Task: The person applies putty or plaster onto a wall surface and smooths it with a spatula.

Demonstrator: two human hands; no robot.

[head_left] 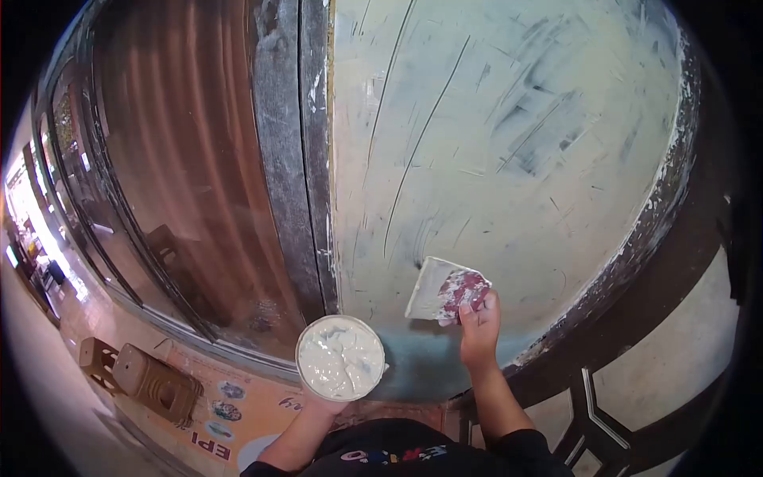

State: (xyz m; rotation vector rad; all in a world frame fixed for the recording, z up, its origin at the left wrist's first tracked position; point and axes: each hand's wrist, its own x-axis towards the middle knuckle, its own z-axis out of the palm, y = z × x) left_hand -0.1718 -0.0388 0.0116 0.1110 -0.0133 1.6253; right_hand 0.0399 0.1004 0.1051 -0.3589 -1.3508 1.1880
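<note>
My right hand [480, 326] is closed round the reddish end of a putty spreader [431, 288], thumb on its face. The flat blade is smeared with cream putty and lies close against the lower part of a wall panel [509, 199]. Pale putty coats most of that panel, with dark streaks and thin grooves showing through. My left hand [319, 404] supports a round tub of putty [340, 358] from beneath, its fingers mostly hidden by the tub. The creamy putty inside has a wet, stirred surface. Below the coated area runs a bare bluish-green strip [429, 370].
A dark, worn wooden post [288, 143] borders the panel on the left, beside glass with a brown curtain [179, 119] behind it. Brown plastic stools [159, 381] stand on a printed orange banner [238, 401] at lower left. Dark framework [612, 397] is at lower right.
</note>
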